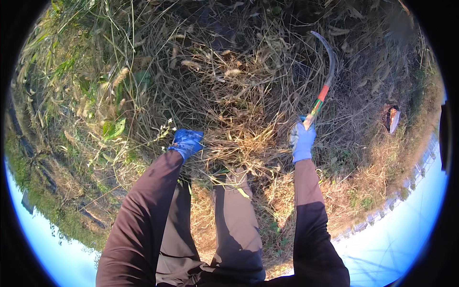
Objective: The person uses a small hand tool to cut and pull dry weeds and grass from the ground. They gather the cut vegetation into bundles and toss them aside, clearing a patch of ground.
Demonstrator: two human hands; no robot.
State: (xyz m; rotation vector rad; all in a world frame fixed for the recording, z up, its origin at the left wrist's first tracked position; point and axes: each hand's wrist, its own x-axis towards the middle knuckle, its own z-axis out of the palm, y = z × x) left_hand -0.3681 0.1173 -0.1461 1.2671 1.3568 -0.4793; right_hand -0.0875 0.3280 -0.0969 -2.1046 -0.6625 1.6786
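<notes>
My right hand (303, 138), in a blue and grey work glove, grips the wooden handle of a sickle (331, 64). Orange and green bands mark the handle below the curved metal blade. The blade points up and away, over a mat of dry grass. My left hand (186, 142), in a blue glove, is curled around a bunch of dry grass (244, 143); its fingertips are hidden. Stalks from this bunch spread rightward between my hands and over my lower legs. A stem with small white flowers (165, 128) is just left of my left hand.
Tangled grass with bristly seed heads (121, 76) covers the ground ahead. Taller green grass (68, 64) stands at the left, near a broad green leaf (114, 129). A white and reddish-brown object (393, 118) lies at the right. My trouser legs (238, 222) are below.
</notes>
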